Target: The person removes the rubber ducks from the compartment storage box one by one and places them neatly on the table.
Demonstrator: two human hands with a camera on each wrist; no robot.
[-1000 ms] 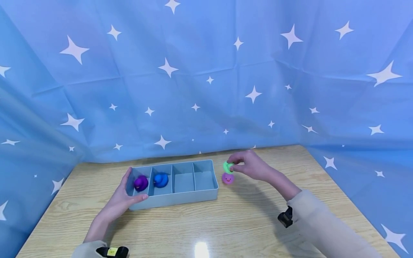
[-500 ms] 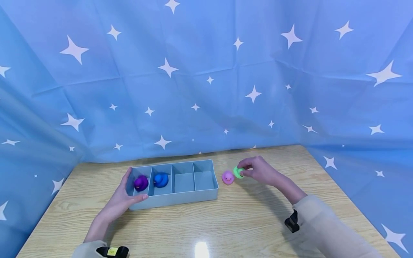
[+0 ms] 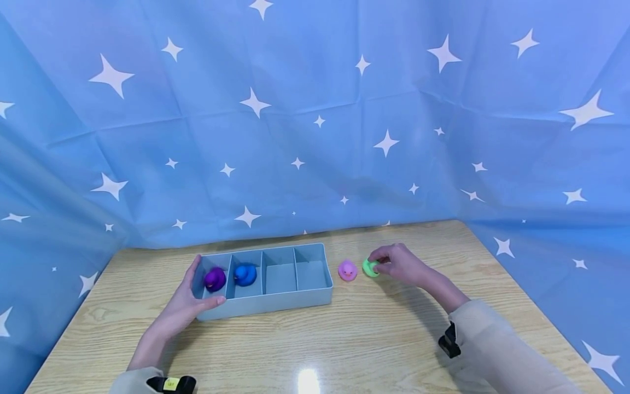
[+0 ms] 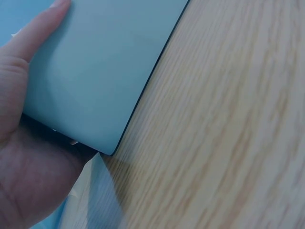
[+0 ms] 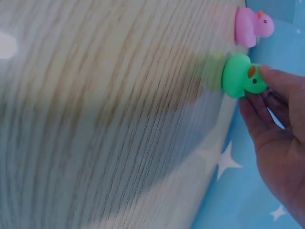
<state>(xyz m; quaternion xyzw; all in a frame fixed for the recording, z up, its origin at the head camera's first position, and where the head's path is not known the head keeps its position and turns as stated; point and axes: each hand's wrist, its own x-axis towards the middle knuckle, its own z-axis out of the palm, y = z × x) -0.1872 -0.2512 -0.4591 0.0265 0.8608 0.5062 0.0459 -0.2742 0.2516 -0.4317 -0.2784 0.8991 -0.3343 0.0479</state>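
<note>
My right hand [image 3: 401, 265] pinches a green rubber duck [image 5: 237, 76] by its head, with the duck's base right at the tabletop. Just left of it in the head view sits a pink rubber duck [image 3: 347, 270], upright on the wood. My left hand [image 3: 184, 303] grips the left end of a blue-grey box [image 3: 275, 302] with four compartments, thumb along the front wall and fingers at the far left corner. In the box's leftmost compartment sits a purple duck [image 3: 215, 279], and a blue duck [image 3: 245, 274] sits in the one beside it.
The wooden table [image 3: 275, 350] carries the box and the loose ducks. A blue curtain [image 3: 305, 120] with white stars hangs behind the table and along both sides. The box's two right compartments hold nothing.
My right hand has moved the green duck rightward and down, from overlapping the pink duck in view to the table on its right. The left hand and box have stayed put.
</note>
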